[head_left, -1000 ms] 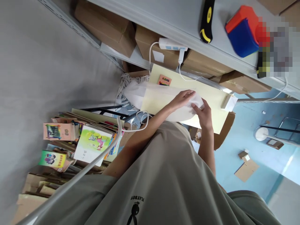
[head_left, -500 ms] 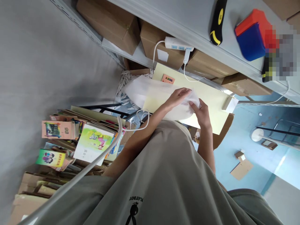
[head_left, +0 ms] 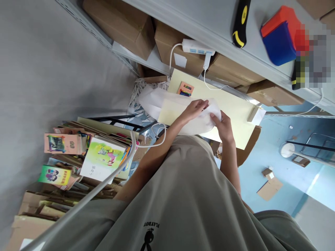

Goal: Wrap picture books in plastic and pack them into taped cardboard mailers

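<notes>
You are pinching the end of the white bag (head_left: 153, 101) with both grips: your left hand (head_left: 195, 108) is closing its fingers over the top layer and your right hand (head_left: 223, 126) is clamping it with the thumb. I'd judge that pulling it flat and taut is serving you best. The bag is lying along the table's (head_left: 235, 104) near edge, overhanging the left corner. You are seeing one bag, one booklet (head_left: 185, 89) and one white box (head_left: 258, 115).
</notes>
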Demonstrator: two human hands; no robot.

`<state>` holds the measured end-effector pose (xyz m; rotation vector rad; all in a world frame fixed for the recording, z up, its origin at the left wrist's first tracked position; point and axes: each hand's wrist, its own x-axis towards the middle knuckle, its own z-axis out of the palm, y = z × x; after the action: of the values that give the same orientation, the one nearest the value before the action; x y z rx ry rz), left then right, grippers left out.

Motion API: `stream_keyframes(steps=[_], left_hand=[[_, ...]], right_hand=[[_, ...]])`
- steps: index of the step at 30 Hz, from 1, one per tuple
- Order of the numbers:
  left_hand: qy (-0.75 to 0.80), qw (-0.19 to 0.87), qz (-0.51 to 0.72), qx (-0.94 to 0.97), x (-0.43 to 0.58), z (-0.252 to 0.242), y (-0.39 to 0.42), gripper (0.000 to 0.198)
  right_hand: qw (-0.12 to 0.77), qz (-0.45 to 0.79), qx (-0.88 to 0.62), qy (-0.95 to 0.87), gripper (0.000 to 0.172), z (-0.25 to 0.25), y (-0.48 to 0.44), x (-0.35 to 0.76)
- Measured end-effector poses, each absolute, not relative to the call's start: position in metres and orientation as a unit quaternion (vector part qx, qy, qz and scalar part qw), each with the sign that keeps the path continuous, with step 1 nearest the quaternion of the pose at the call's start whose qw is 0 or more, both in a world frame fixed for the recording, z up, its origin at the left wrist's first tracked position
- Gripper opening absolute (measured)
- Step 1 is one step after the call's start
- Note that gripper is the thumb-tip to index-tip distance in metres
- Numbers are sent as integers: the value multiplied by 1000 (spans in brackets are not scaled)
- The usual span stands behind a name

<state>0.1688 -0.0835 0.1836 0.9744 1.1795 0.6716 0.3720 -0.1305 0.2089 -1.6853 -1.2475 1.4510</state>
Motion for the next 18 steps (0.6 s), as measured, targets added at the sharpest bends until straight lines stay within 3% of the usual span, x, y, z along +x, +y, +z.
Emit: stream_keyframes(steps=[4,7,11,14,18], left_hand=[[459,709,135,518,144,185,-83,65],[430,700,27,570,131,172,-80,61],[446,634,30,631,138,147,-74,39],[464,611,51,639,155,132,-74,33],[481,610,75,624,179,120,-81,29]], right_hand=[[365,562,-634,-386,50,187,-129,388],[423,572,-630,-312,51,158,-126,407],[466,577,-638,-209,45,120,-124,435],[474,584,-643,-148,33,102,-130,452],[490,597,-627,-104,33,96,-145,467]])
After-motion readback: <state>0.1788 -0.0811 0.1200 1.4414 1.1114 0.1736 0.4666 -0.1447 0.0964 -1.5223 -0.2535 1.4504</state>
